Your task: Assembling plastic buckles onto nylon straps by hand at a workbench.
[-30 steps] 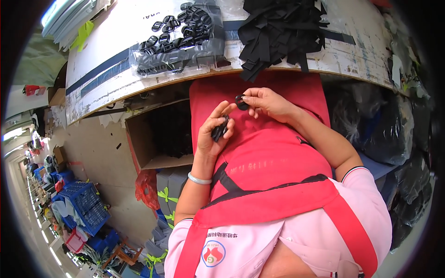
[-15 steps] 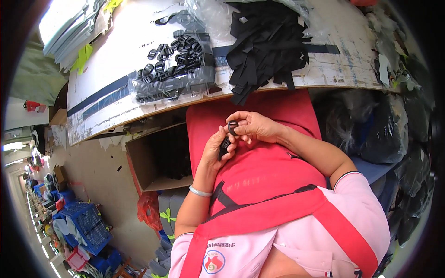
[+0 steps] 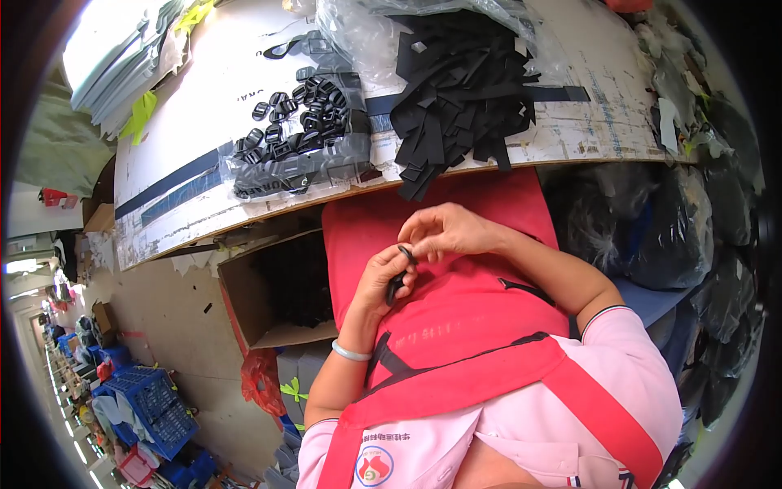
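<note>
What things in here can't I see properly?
All in the head view:
Black pieces in the left hand: fingers hide how many.
Right hand: its curled fingers hide whether it grips anything.
Cardboard box: shadow hides what's inside.
Pale stack: the picture's top edge cuts it off.

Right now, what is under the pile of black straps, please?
The straps lie on the white table; its dark stripe shows on both sides of them. At the near edge, a few ends hang over. What the pile covers cannot be seen.
</note>
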`<state>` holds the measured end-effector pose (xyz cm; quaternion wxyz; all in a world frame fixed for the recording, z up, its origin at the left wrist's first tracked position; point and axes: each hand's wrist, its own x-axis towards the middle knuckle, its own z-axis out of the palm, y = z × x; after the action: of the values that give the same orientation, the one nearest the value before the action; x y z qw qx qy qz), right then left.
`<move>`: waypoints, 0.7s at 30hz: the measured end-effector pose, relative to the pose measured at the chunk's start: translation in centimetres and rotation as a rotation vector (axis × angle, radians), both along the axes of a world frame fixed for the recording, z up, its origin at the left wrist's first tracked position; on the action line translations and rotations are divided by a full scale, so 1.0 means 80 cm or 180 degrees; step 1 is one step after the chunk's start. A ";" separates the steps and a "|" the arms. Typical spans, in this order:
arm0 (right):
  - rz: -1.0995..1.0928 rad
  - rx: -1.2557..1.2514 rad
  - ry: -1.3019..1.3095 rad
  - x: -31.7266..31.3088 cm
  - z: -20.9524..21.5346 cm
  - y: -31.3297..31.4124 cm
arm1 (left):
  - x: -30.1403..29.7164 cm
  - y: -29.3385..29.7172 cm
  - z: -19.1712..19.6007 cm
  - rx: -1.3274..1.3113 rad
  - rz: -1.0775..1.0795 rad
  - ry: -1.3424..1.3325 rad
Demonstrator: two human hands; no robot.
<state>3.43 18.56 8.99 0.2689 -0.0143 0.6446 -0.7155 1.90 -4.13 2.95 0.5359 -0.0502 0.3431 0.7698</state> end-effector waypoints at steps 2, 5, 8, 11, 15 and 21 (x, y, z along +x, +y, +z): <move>-0.0394 0.1226 0.1573 -0.011 0.011 0.010 | 0.000 -0.001 -0.014 0.0950 0.0551 -0.1023; -0.0846 0.3372 0.2976 -0.039 0.023 0.047 | -0.001 0.012 0.020 -0.0062 0.1061 -0.1333; -0.1071 0.3794 0.3329 -0.060 0.005 0.080 | 0.001 0.013 0.010 0.0103 0.0878 -0.1102; -0.1250 0.3175 0.3275 -0.065 0.014 0.082 | 0.001 0.009 0.009 0.0230 0.0740 -0.0815; -0.1393 0.3006 0.3279 -0.061 0.028 0.067 | -0.003 0.010 0.014 0.0128 0.0763 -0.0615; -0.1257 0.3332 0.3306 -0.076 -0.009 0.054 | -0.003 0.018 0.016 0.0016 0.0735 -0.0457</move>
<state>-2.66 22.86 8.25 -0.2302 -0.1041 0.9340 -0.2528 1.70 -2.68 4.19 0.4670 -0.1429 0.2939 0.8216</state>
